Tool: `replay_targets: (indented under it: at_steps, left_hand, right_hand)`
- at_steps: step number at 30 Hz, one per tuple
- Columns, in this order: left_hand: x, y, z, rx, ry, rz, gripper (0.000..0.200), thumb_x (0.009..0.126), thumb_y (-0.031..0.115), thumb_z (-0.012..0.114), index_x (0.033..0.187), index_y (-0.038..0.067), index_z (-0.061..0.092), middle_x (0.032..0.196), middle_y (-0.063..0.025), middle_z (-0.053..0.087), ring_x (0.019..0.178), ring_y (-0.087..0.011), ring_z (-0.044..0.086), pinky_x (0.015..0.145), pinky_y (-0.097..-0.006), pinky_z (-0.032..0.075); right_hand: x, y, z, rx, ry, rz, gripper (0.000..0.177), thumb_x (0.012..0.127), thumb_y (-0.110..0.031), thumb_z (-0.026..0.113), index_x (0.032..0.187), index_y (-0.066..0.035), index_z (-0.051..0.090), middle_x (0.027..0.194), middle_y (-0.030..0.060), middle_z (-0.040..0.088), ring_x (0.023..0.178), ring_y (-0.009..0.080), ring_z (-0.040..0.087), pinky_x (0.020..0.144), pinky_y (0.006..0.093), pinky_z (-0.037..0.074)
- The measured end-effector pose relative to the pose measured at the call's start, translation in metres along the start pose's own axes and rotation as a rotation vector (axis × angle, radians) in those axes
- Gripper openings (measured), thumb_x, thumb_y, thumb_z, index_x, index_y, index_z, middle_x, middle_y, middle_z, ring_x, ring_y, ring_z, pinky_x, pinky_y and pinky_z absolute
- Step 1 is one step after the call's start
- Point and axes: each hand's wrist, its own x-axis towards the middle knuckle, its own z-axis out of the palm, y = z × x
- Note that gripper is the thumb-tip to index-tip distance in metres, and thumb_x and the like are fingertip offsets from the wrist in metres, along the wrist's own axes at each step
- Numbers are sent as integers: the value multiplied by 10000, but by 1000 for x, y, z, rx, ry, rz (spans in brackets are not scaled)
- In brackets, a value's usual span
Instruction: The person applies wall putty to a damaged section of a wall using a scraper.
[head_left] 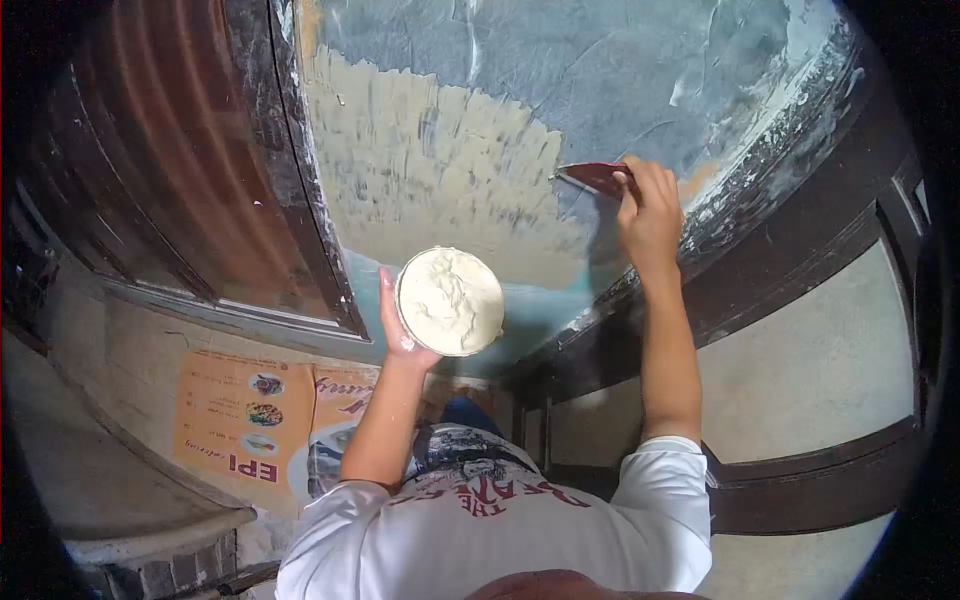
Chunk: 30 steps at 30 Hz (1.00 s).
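My left hand [397, 320] holds a round tub of cream putty [450, 300] from its left side and below, its open top facing up. The putty is heaped and swirled. In my right hand [652, 215], the fingers are closed on a dark red putty knife [596, 178]. Its blade tip is at the wall, by the right edge of a spread beige putty layer [440, 160]. Streaks and dark patches show through that layer. Above and to the right lies a blue-grey wall surface [610, 70].
A dark wooden panel with frame [180, 150] stands on the left. Dark framing with pale panels [810, 340] runs along the right, its edge smeared white. An orange printed banner [240, 420] lies at lower left, near a rounded ledge [170, 535].
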Motion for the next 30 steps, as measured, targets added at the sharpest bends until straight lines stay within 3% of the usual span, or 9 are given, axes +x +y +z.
replay_targets:
  at_steps: [7, 9, 13, 17, 18, 19, 27, 28, 30]
  left_hand:
    - [-1, 2, 0, -15, -37, -27, 909, 955, 773, 358, 1487, 44, 471, 1460, -195, 549, 1314, -398, 551, 1105, -582, 437]
    - [-2, 3, 1, -6, 2, -5, 911, 955, 772, 360, 1486, 41, 473, 1459, -196, 550, 1311, -396, 553, 1105, -579, 437]
    - [-3, 5, -1, 19, 19, 0, 919, 955, 774, 357, 1477, 28, 479, 1455, -193, 555, 1319, -390, 547, 1117, -568, 427]
    - [-2, 2, -1, 30, 42, 47, 916, 956, 775, 351, 1468, 28, 487, 1442, -189, 567, 1311, -380, 557, 1116, -569, 428]
    - [-4, 4, -3, 37, -82, -8, 908, 958, 770, 355, 1469, 31, 487, 1447, -183, 565, 1310, -379, 559, 1114, -570, 430]
    - [-5, 4, -5, 61, 24, 20, 901, 959, 765, 360, 1471, 34, 485, 1459, -182, 555, 1317, -379, 554, 1116, -569, 429]
    - [-16, 4, -8, -57, -111, -24, 911, 949, 781, 355, 1478, 50, 486, 1461, -185, 551, 1317, -400, 547, 1106, -593, 425]
    - [-18, 4, -4, 59, 61, 31, 917, 945, 785, 358, 1475, 49, 489, 1459, -184, 554, 1313, -401, 549, 1104, -593, 426]
    - [-23, 6, -2, 45, 35, 28, 911, 947, 781, 358, 1474, 49, 490, 1458, -180, 556, 1312, -397, 551, 1105, -589, 428]
  right_hand:
    - [-11, 8, 3, 50, -22, 72, 271, 867, -12, 673, 1124, -97, 688, 998, 89, 677, 947, 339, 604, 798, 437, 501]
    - [-15, 8, 0, -12, -100, 62, 235, 907, -12, 642, 1138, -39, 674, 1019, 123, 680, 937, 342, 607, 840, 405, 504]
    - [-22, 13, -3, -59, -158, 56, 240, 885, -61, 685, 1118, -118, 688, 1011, 81, 683, 953, 351, 616, 795, 452, 512]
    - [-30, 18, 5, -43, -183, 29, 201, 896, -99, 696, 1095, -125, 690, 955, 91, 670, 920, 354, 615, 768, 461, 508]
    - [-31, 17, 7, -57, -175, 13, 192, 894, -101, 700, 1085, -125, 694, 938, 91, 663, 900, 352, 611, 760, 465, 505]
    - [-31, 17, 10, -53, -176, 13, 192, 894, -101, 700, 1085, -125, 694, 938, 91, 663, 900, 352, 611, 760, 465, 505]
    - [-30, 19, -3, -3, -131, 96, 260, 869, -24, 671, 1117, -99, 688, 1025, 106, 681, 976, 368, 607, 819, 459, 502]
    - [-33, 20, -3, -15, -153, 86, 255, 872, -25, 672, 1115, -98, 688, 1020, 106, 680, 972, 368, 606, 816, 460, 502]
    - [-40, 21, -1, -58, -185, 74, 234, 881, -42, 683, 1109, -95, 689, 1018, 108, 683, 956, 371, 608, 810, 465, 501]
